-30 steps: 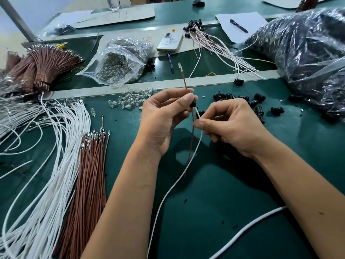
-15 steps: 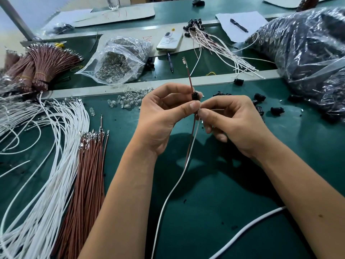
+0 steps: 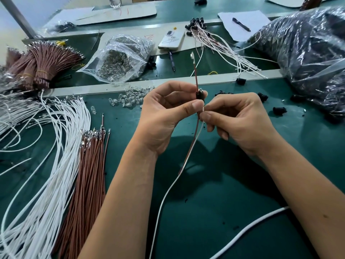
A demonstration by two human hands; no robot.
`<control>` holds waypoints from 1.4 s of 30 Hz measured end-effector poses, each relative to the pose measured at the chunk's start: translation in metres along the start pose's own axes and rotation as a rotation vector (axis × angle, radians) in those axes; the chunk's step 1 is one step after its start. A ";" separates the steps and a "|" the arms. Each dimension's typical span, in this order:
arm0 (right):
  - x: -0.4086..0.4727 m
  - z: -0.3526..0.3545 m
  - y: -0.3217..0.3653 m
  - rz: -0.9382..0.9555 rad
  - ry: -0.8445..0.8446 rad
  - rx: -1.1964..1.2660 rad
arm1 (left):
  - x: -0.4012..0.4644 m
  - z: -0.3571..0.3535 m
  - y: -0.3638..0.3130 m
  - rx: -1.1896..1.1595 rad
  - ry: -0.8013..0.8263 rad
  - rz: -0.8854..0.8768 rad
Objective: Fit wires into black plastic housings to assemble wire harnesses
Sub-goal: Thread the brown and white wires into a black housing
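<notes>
While both of our hands meet above the dark green bench mat (image 3: pixel 214 212), the work sits pinched between them. Our left hand (image 3: pixel 168 116) curls thumb and forefinger round a small black plastic housing (image 3: pixel 200 95), held upright over the mat, not resting on it. A thin brown wire (image 3: pixel 195 71) rises out of the housing's top, tipped with a small metal terminal (image 3: pixel 192 56); its lower run hangs below our fingers. Our right hand (image 3: pixel 240 120) pinches a thin white wire (image 3: pixel 168 191) just under the housing, thumb and forefinger pressed together on it (whether its tip is already seated inside we cannot tell). That white wire trails down toward the near edge, beside the brown one.

Left of us lie a loose sheaf of long white wires (image 3: pixel 56 156) and, touching it, a bundle of brown wires with metal tips (image 3: pixel 87 174). Further back-left: tied brown wire bunches (image 3: pixel 44 62). Behind the hands, scattered clear glass bulbs (image 3: pixel 128 99) and a clear plastic bag of bulbs (image 3: pixel 119 58). Spare black housings (image 3: pixel 279 110) dot the mat to the right, near a large crinkled dark plastic bag (image 3: pixel 306 58). Finished harnesses (image 3: pixel 220 43) lie at the back, beside a white phone (image 3: pixel 170 40).
</notes>
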State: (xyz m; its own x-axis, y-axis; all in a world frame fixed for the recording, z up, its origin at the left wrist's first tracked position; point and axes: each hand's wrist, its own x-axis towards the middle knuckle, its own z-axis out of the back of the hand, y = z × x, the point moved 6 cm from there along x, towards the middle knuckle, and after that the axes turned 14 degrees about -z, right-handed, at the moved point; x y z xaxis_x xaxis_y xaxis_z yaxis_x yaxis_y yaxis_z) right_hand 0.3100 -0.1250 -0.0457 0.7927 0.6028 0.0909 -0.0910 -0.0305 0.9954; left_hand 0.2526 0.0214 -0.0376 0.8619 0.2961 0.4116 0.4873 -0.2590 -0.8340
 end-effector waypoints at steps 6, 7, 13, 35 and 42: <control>0.000 0.000 0.001 0.003 0.009 -0.005 | 0.000 -0.001 -0.001 0.010 0.013 -0.009; 0.000 0.001 0.001 0.001 0.008 -0.012 | 0.000 -0.001 -0.001 0.016 0.013 -0.009; 0.000 0.003 0.000 -0.026 0.016 -0.041 | 0.000 -0.001 -0.001 0.021 0.001 -0.012; -0.002 0.002 0.008 -0.004 0.053 -0.023 | -0.001 -0.007 0.000 0.003 0.025 -0.003; 0.000 0.005 0.006 -0.022 0.049 -0.029 | -0.001 -0.006 -0.003 0.010 0.030 -0.026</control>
State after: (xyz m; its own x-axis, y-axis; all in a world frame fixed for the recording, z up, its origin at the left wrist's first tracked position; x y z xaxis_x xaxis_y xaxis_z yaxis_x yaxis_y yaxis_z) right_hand 0.3118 -0.1291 -0.0399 0.7641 0.6416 0.0666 -0.0916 0.0057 0.9958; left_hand 0.2516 0.0163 -0.0334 0.8531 0.2747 0.4437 0.5080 -0.2429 -0.8264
